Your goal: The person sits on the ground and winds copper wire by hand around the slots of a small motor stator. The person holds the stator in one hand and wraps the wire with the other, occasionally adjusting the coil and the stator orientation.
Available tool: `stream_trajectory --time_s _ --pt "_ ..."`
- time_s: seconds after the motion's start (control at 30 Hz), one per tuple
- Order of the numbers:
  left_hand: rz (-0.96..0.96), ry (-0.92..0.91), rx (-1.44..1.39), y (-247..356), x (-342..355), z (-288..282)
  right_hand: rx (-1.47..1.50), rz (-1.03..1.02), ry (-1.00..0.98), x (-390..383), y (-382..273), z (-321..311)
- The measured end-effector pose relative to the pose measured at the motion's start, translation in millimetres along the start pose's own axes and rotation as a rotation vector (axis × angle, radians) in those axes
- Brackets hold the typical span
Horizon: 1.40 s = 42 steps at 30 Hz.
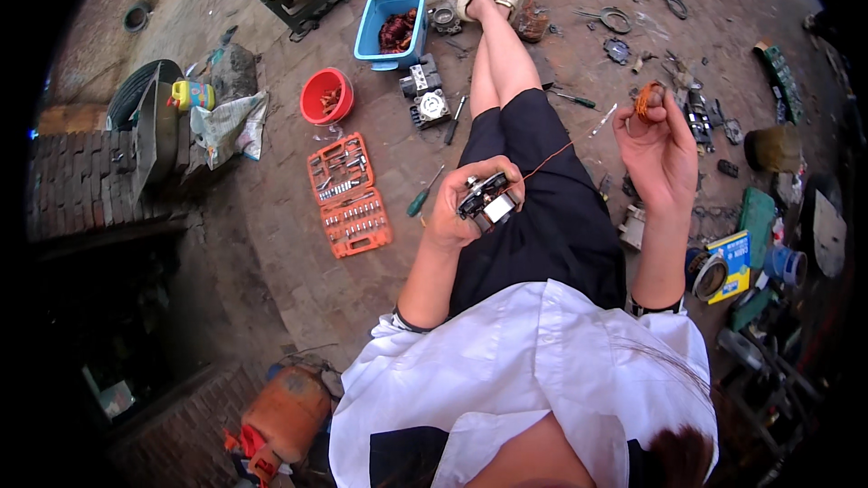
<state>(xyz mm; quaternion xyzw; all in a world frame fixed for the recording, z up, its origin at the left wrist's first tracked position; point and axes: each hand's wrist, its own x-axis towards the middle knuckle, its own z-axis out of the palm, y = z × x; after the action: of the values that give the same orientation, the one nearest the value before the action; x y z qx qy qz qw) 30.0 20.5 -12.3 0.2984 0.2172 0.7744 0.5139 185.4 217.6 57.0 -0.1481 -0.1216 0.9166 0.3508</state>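
My left hand (449, 208) is closed round a small black electrical part (485, 195) with metal bits and a white block, held above my lap. From it a thin copper wire (549, 159) runs up and right to my right hand (665, 154). There the fingers and thumb pinch a loose bundle of orange copper wire (646, 101), raised to the right of my knees. The inner side of the black part is hidden by my left fingers.
Left of my legs lie an orange socket set (348, 194), a green screwdriver (419, 203) and a red bucket (326, 97). Beyond stands a blue tub (362, 32) of copper scrap, beside a metal engine part (425, 95). Scattered parts, a green case (779, 81) and a yellow-blue box (734, 267) sit right.
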Motion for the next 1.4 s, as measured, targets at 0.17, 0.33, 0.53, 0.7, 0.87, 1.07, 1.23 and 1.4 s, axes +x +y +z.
stream_trajectory --time_s 0.17,0.33,0.53,0.7,0.87,1.07,1.23,1.4 --pt "-0.055 -0.014 -0.034 2.2 0.5 2.2 0.009 0.018 0.044 11.4 1.7 5.5" --pt "-0.025 0.199 -0.045 8.1 7.8 12.2 0.014 -0.024 0.102 19.0 6.6 3.3" --pt "-0.058 0.381 0.359 7.1 6.3 8.8 -0.040 -0.149 0.134 14.3 5.5 9.5" --pt "0.048 0.312 0.546 2.2 13.6 19.7 -0.703 -0.442 0.055 17.1 17.3 26.1" --pt "0.077 0.266 0.478 15.4 13.9 28.7 -1.839 -0.847 -0.271 11.8 32.2 13.5" --pt "0.119 0.305 0.443 20.0 4.9 23.3 -2.166 -0.821 -0.534 -1.3 25.4 8.3" --pt "0.147 0.392 0.487 22.0 2.9 26.0 -2.074 -0.755 -0.594 -15.0 27.3 6.5" --pt "0.105 0.482 0.521 -1.1 13.2 19.4 -1.412 -0.232 -0.579 -35.7 14.2 -11.7"
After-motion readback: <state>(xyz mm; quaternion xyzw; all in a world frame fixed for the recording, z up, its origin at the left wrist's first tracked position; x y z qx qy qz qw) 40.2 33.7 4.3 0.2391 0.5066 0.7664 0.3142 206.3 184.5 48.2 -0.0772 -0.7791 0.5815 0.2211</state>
